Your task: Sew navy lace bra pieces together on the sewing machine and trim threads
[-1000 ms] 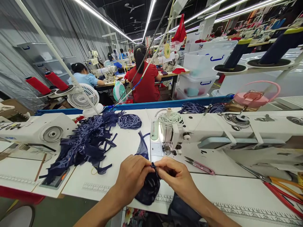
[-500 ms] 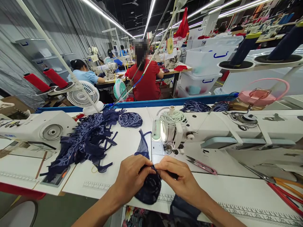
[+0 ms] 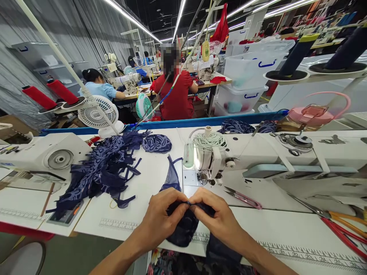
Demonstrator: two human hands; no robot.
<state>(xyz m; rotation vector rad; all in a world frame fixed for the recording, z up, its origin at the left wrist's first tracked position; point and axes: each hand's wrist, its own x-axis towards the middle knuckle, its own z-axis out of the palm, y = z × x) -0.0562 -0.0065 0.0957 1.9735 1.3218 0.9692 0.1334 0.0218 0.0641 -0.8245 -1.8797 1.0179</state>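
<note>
Both hands meet just in front of the sewing machine [image 3: 210, 152], pinching the edge of a dark navy lace piece [image 3: 183, 229]. My left hand [image 3: 164, 214] grips it between thumb and forefinger; my right hand [image 3: 213, 212] pinches it close beside, the fingertips nearly touching. The piece hangs below the hands over the table's front edge. Sheer navy fabric with a thin strap [image 3: 172, 173] lies behind the left hand, left of the needle plate. More navy fabric [image 3: 223, 250] hangs under my right wrist. The exact edge between the fingertips is mostly hidden.
A pile of navy lace pieces [image 3: 100, 168] lies to the left, with a single piece [image 3: 156, 143] beside it. Thread snips [image 3: 243, 198] and large scissors [image 3: 329, 215] lie to the right. Another machine [image 3: 51, 152] stands at left. Two people sit beyond the blue edge [image 3: 172, 124].
The hands have drawn slightly closer together at the fabric edge, and the right fingers have curled more. The hanging lace piece has turned and shifted a little to the right.
</note>
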